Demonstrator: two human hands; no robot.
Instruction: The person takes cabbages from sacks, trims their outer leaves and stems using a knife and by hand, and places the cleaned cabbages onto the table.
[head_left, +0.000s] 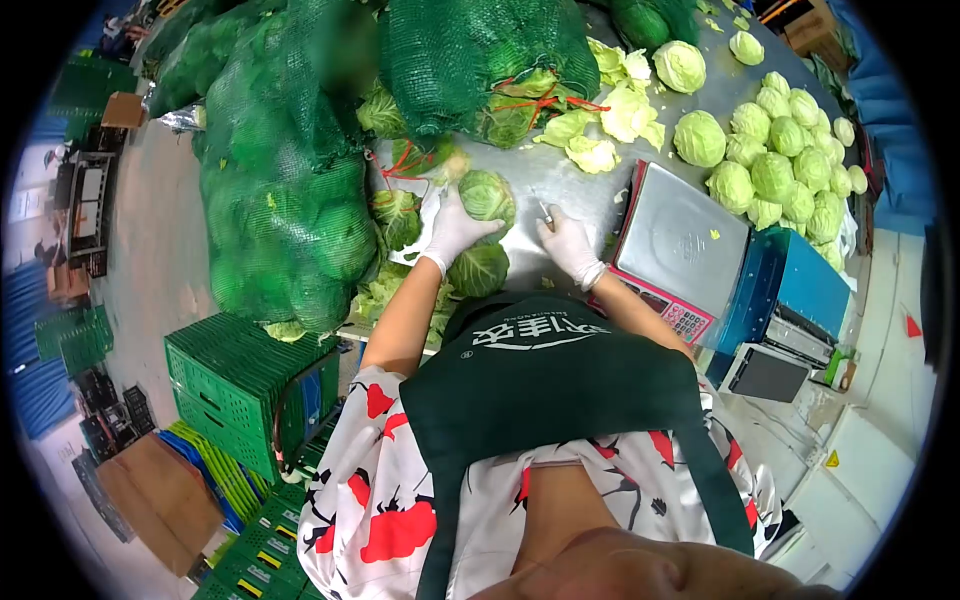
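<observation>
My left hand (455, 232), in a white glove, grips a green cabbage (488, 198) from its left side on the metal table (580, 190). My gloved right hand (568, 245) is closed around a small knife (544, 210), its blade pointing away from me, a little to the right of the cabbage. Another cabbage (478, 270) lies just below my left hand, close to my apron. More leafy cabbages (397, 215) sit to the left of that hand, beside red string from a net sack.
Full green net sacks (290, 190) stand at the left and back. A scale (685, 240) is right of my right hand. Trimmed pale cabbages (775, 165) are piled behind it, with loose leaves (630, 110) nearby. Green crates (235, 380) are stacked at lower left.
</observation>
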